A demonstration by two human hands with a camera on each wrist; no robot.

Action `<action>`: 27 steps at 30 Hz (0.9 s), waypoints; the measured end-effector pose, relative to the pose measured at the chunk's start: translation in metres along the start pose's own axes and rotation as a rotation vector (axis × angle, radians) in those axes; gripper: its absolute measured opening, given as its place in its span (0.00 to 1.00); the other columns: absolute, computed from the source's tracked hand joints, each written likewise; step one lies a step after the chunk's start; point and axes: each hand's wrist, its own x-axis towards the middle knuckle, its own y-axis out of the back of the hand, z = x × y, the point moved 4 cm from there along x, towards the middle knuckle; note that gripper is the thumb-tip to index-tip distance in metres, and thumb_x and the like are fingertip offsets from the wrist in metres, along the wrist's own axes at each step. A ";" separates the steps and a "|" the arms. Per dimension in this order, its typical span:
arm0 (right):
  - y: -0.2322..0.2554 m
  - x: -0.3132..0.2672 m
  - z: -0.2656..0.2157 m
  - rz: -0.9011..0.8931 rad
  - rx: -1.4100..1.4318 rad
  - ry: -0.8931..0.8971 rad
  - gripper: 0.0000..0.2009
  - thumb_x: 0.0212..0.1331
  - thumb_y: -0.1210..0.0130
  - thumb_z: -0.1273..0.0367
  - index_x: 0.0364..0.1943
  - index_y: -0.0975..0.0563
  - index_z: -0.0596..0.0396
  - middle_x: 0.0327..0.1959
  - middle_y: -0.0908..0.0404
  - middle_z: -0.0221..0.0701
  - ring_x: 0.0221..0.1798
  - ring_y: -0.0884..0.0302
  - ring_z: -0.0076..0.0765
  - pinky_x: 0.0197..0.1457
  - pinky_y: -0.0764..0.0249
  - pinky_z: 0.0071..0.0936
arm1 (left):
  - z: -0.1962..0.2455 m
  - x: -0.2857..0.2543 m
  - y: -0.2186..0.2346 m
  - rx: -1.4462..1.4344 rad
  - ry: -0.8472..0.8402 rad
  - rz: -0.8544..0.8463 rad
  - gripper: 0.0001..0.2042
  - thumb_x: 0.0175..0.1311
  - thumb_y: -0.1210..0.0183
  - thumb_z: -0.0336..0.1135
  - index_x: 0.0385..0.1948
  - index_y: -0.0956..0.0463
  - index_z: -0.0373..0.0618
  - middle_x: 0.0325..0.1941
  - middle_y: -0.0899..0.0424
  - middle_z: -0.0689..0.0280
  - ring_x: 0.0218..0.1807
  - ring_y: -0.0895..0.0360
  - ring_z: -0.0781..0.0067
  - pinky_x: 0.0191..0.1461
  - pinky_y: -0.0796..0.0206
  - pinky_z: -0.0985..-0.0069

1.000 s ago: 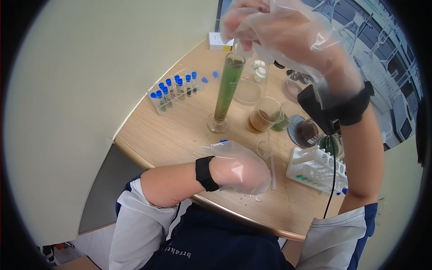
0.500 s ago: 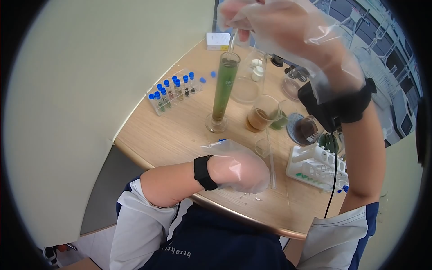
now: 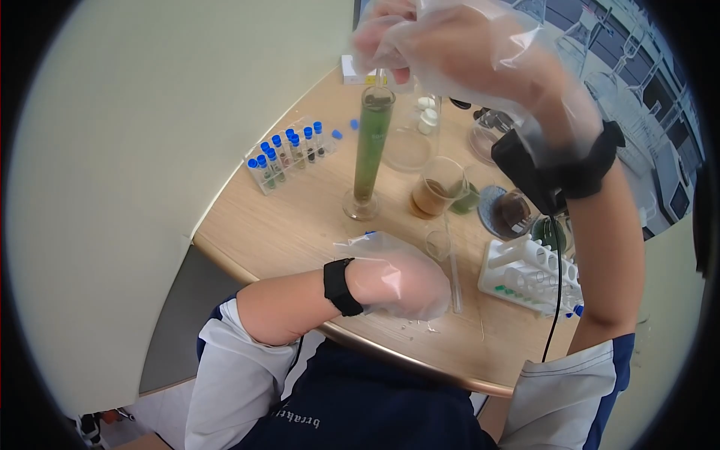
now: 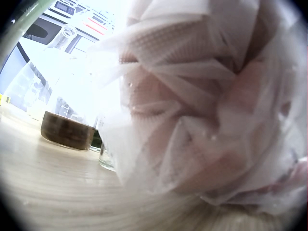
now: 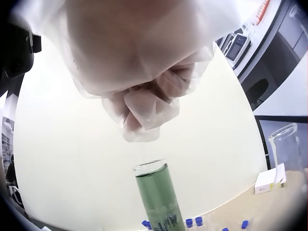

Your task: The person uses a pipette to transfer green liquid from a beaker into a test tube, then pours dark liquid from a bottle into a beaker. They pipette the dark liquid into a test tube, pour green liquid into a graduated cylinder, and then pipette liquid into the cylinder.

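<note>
One thin clear dropper tube [image 3: 383,75], faint in these views, seems pinched in the plastic-gloved right hand [image 3: 457,52], pointing straight down into the upright glass cylinder of green liquid [image 3: 370,150]; the gloved left hand [image 3: 394,276] rests loosely curled on the wooden table [image 3: 277,225], empty.

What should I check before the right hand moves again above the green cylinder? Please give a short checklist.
1. Graduated cylinder upright on the table: ok.
2. Right hand above the cylinder's mouth: ok.
3. Thin tube pinched by the right hand, tip at the mouth: ok; whether it is filled: cannot tell.
4. Left hand resting on the table, apart from the cylinder: ok.
5. Beaker of brown liquid close beside the cylinder's base: not ok.
</note>
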 end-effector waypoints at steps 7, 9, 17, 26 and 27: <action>0.011 0.012 0.028 -0.147 0.291 0.205 0.08 0.58 0.46 0.72 0.39 0.23 0.63 0.36 0.20 0.34 0.36 0.22 0.27 0.42 0.24 0.20 | 0.001 0.002 0.001 0.063 0.079 -0.117 0.07 0.49 0.48 0.34 0.22 0.26 0.40 0.26 0.24 0.56 0.29 0.28 0.51 0.32 0.36 0.63; 0.014 0.011 0.027 -0.201 0.198 0.175 0.08 0.58 0.45 0.72 0.38 0.23 0.63 0.35 0.20 0.34 0.37 0.22 0.27 0.42 0.24 0.19 | -0.002 0.001 -0.001 0.036 0.094 -0.117 0.07 0.49 0.48 0.34 0.22 0.26 0.40 0.26 0.24 0.57 0.29 0.28 0.51 0.32 0.36 0.63; 0.010 0.009 0.026 -0.116 0.383 0.199 0.07 0.56 0.43 0.72 0.34 0.23 0.64 0.32 0.20 0.32 0.34 0.23 0.26 0.38 0.27 0.18 | 0.000 0.002 0.001 0.055 0.116 -0.173 0.07 0.49 0.48 0.35 0.23 0.26 0.42 0.27 0.24 0.58 0.31 0.27 0.53 0.34 0.36 0.64; 0.003 -0.002 -0.014 -0.006 -0.140 -0.075 0.08 0.55 0.43 0.73 0.34 0.23 0.65 0.32 0.20 0.32 0.35 0.23 0.25 0.38 0.27 0.18 | 0.005 0.005 0.003 0.221 0.148 -0.294 0.06 0.50 0.48 0.33 0.25 0.25 0.42 0.29 0.23 0.58 0.33 0.26 0.52 0.36 0.34 0.64; 0.002 -0.002 -0.014 0.020 -0.168 -0.076 0.07 0.55 0.43 0.73 0.34 0.23 0.65 0.31 0.21 0.32 0.34 0.23 0.25 0.37 0.28 0.18 | 0.006 0.006 0.004 0.234 0.162 -0.304 0.06 0.51 0.47 0.34 0.25 0.25 0.42 0.29 0.23 0.58 0.34 0.26 0.52 0.37 0.33 0.65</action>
